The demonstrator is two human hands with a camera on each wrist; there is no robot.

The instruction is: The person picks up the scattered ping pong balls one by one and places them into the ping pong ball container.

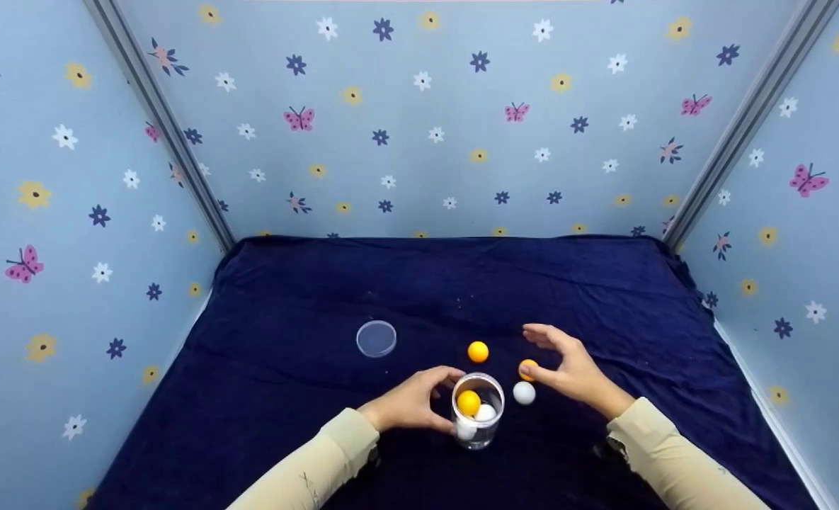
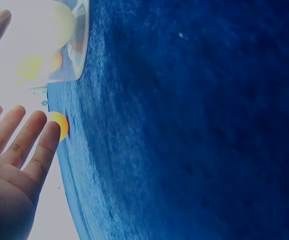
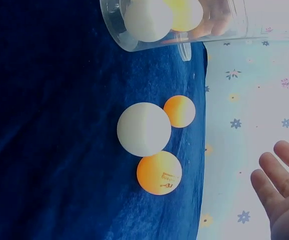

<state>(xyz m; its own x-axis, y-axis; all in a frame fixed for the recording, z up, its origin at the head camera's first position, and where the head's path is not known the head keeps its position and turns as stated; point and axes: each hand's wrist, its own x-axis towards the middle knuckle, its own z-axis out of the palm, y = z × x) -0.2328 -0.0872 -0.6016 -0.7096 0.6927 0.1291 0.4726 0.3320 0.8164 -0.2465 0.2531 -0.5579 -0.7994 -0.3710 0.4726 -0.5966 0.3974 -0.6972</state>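
A clear jar [image 1: 477,444] stands upright with an orange ball [image 1: 469,403] and white balls [image 1: 486,413] inside. My left hand [image 1: 411,402] curves beside its left side, thumb low and fingertips near the rim; in the left wrist view the fingers [image 2: 32,137] are straight and spread, apart from the jar [image 2: 83,50]. My right hand [image 1: 571,368] hovers over the loose balls, thumb overlapping an orange ball [image 1: 526,364]. In the right wrist view its fingers are extended and that printed orange ball [image 3: 159,173] sits apart from them. Beside it lies a white ball [image 1: 524,393].
Another loose orange ball [image 1: 478,352] lies behind the jar. A round clear lid [image 1: 377,338] lies flat to the left, farther back. Dark blue cloth [image 1: 284,304] covers the table, and patterned panels [image 1: 419,156] enclose the back and both sides.
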